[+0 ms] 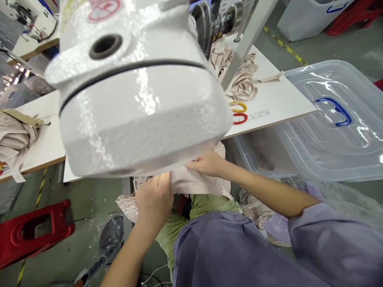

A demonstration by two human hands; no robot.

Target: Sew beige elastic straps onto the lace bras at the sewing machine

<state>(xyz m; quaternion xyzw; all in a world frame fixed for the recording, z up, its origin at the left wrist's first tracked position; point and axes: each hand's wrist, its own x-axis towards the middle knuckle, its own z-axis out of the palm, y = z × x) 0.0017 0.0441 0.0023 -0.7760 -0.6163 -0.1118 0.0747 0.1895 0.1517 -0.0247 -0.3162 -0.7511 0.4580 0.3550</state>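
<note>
Just below the head of a white sewing machine (143, 115), both hands hold a pale pink piece of fabric (191, 181) with lace parts. My left hand (155, 199) is closed on the fabric's left side, and patterned lace (127, 205) hangs out beyond it. On the right side, my right hand (208, 162) pinches the cloth between thumb and fingers. The fabric stretches between the hands above my lap. The machine head hides the needle area and the fabric's far edge.
Beige fabric strips (239, 71) lie on the white table (287, 95), near scissors (239, 118) and a ruler (260, 114). A lidded clear plastic bin (332, 147) stands at the right. At left are a red stool (36, 233) and a bundle of strips (14, 135).
</note>
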